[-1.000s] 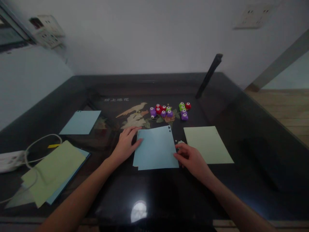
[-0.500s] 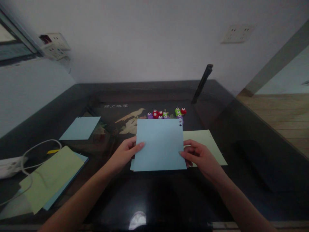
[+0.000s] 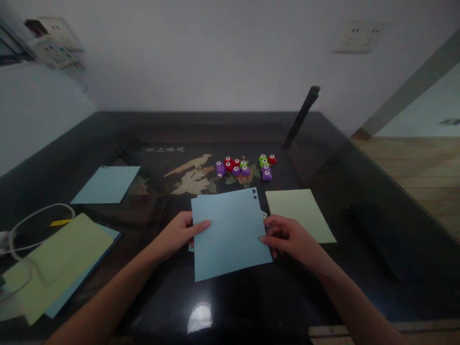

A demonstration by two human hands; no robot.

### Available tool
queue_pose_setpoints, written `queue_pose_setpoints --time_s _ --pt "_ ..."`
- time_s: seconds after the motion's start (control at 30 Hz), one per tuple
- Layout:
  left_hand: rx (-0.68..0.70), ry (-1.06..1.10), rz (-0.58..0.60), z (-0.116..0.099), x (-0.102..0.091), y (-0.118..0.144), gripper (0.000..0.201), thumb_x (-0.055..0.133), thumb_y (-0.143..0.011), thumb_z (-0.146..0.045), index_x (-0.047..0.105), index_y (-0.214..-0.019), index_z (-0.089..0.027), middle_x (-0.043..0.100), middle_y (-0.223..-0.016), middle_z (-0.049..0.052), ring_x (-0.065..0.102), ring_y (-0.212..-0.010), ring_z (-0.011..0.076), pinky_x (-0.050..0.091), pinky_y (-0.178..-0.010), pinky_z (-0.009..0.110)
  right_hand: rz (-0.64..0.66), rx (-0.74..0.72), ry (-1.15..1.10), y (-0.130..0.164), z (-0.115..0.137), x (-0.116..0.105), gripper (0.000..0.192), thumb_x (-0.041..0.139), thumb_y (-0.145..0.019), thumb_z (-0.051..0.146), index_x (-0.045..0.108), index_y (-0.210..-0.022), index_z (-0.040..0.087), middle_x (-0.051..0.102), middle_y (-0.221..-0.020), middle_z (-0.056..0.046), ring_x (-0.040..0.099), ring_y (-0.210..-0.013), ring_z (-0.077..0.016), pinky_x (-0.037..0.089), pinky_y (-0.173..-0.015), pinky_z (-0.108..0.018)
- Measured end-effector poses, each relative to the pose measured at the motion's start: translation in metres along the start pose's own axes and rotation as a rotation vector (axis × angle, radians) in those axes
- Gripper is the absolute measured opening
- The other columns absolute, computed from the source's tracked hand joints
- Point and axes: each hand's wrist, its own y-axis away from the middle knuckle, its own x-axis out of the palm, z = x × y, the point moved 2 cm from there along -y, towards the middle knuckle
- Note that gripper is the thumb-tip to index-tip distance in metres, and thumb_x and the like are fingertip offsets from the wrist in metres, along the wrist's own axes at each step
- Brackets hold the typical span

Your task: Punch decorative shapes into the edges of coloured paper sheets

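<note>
Between my two hands is a square sheet of light blue paper [image 3: 230,237], tilted, with small dark punched shapes near its top right corner. My left hand [image 3: 181,232] pinches its left edge, thumb on top. At the right edge my right hand [image 3: 287,235] grips it, thumb on the face and fingers curled behind. Another blue sheet [image 3: 191,247] peeks out beneath, mostly hidden. Just right of the held sheet lies pale yellow-green paper [image 3: 302,215] on the dark table [image 3: 161,306].
Several small red, green and purple craft punches [image 3: 235,166] with white tops sit behind the sheet, with more [image 3: 266,166] to their right. At left lie a blue sheet [image 3: 108,185], a yellow-green paper pile [image 3: 57,263] and a white cable [image 3: 14,239]. A black post [image 3: 301,117] stands at the back.
The held blue sheet has turned anticlockwise and come nearer to me, both hands still on it. More of the sheet beneath shows at the top. The camera view has shifted slightly.
</note>
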Motion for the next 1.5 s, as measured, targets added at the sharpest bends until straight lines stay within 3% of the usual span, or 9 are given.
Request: queue_pose_setpoints --time_s 0.1,0.27,0.37,0.47,0.5,0.6,0.73,1.0,1.5 --pt "0.008 -0.077 -0.012 0.001 -0.004 -0.004 0.037 0.061 -0.076 -0.049 0.055 -0.064 -0.015 0.049 -0.048 -0.005 0.041 -0.040 0.0083 0.032 -0.040 0.020 -0.018 -0.019 0.111 -0.001 0.006 -0.003 0.023 0.063 -0.079 0.038 0.059 -0.087 0.018 0.063 -0.066 0.000 0.055 -0.050 -0.0096 0.039 -0.046 -0.022" --pt "0.037 -0.055 -0.123 0.004 -0.019 -0.012 0.035 0.062 -0.075 -0.049 0.060 -0.076 -0.014 0.063 -0.064 0.000 0.054 -0.053 0.0137 0.040 -0.048 0.023 -0.280 -0.220 0.373 -0.010 0.033 -0.019 0.022 0.054 -0.085 0.038 0.063 -0.085 0.018 0.065 -0.071 -0.003 0.056 -0.055 -0.0122 0.042 -0.050 -0.025" --pt "0.037 -0.005 -0.169 0.005 -0.024 -0.013 0.036 0.063 -0.075 -0.048 0.063 -0.083 -0.013 0.067 -0.074 0.003 0.059 -0.061 0.0166 0.045 -0.053 0.025 -0.397 -0.382 0.626 -0.035 0.051 -0.029 0.017 0.055 -0.086 0.033 0.065 -0.086 0.018 0.066 -0.075 -0.003 0.058 -0.061 -0.0140 0.045 -0.056 -0.027" --pt "0.057 -0.008 -0.179 0.006 -0.026 -0.013 0.037 0.063 -0.076 -0.048 0.063 -0.086 -0.013 0.069 -0.078 0.005 0.062 -0.065 0.0191 0.048 -0.056 0.027 -0.498 -0.503 0.998 -0.080 0.065 -0.036 0.014 0.054 -0.087 0.023 0.066 -0.088 0.016 0.068 -0.085 -0.006 0.061 -0.073 -0.0161 0.046 -0.068 -0.029" --pt "0.067 -0.018 -0.180 0.006 -0.027 -0.014 0.038 0.062 -0.076 -0.049 0.064 -0.087 -0.012 0.070 -0.079 0.006 0.062 -0.066 0.0198 0.048 -0.057 0.028 -0.492 -0.479 1.164 -0.097 0.067 -0.037 0.016 0.053 -0.088 0.022 0.066 -0.091 0.015 0.067 -0.087 -0.007 0.061 -0.075 -0.0168 0.046 -0.070 -0.030" --pt "0.087 -0.051 -0.189 0.010 -0.031 -0.016 0.040 0.062 -0.076 -0.049 0.064 -0.089 -0.011 0.070 -0.081 0.007 0.064 -0.068 0.0214 0.050 -0.059 0.030 -0.459 -0.474 1.287 -0.141 0.072 -0.035 0.016 0.057 -0.086 0.022 0.069 -0.094 0.015 0.065 -0.095 -0.010 0.059 -0.088 -0.0217 0.045 -0.075 -0.032" --pt "0.094 -0.078 -0.208 0.013 -0.035 -0.018 0.042 0.062 -0.076 -0.051 0.065 -0.088 -0.010 0.071 -0.080 0.009 0.065 -0.068 0.0231 0.051 -0.061 0.033 -0.412 -0.458 1.415 -0.170 0.072 -0.030 0.020 0.067 -0.078 0.022 0.070 -0.096 0.014 0.062 -0.100 -0.013 0.055 -0.098 -0.0276 0.043 -0.078 -0.036" --pt "0.098 -0.092 -0.198 0.006 -0.032 -0.015 0.039 0.062 -0.075 -0.048 0.065 -0.088 -0.011 0.071 -0.079 0.008 0.065 -0.066 0.0226 0.050 -0.058 0.031 -0.374 -0.381 1.562 -0.185 0.064 -0.025 0.027 0.069 -0.077 0.034 0.070 -0.097 0.015 0.061 -0.102 -0.014 0.054 -0.096 -0.0285 0.043 -0.076 -0.037" --pt "0.126 -0.125 -0.189 0.009 -0.033 -0.016 0.041 0.060 -0.077 -0.051 0.064 -0.086 -0.011 0.070 -0.079 0.008 0.066 -0.069 0.0246 0.052 -0.061 0.034 -0.234 -0.439 1.551 -0.188 0.067 -0.033 0.026 0.069 -0.074 0.021 0.070 -0.100 0.019 0.062 -0.099 -0.012 0.054 -0.097 -0.0280 0.040 -0.076 -0.035"
